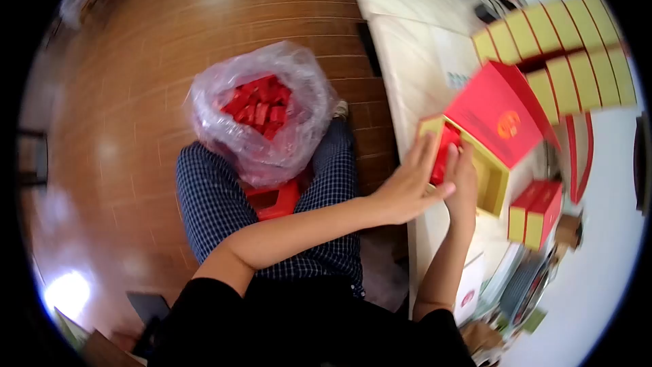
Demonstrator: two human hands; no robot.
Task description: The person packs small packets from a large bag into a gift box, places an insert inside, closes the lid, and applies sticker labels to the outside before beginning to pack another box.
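An open box with a yellow inside and a raised red lid lies on the pale table. Shiny red packets fill its left part, while yellow bottom shows on the right. My left hand reaches over the box's near left edge, thumb stretched away from the fingers. Over the packets is my right hand, fingertips down among them, slightly blurred; whether it grips one is hidden. A clear plastic bag between my knees holds several red packets.
Stacked yellow and red boxes stand at the table's back right. Two small red and yellow boxes sit right of the open box. A red stool shows below the bag. Papers and clutter lie at lower right.
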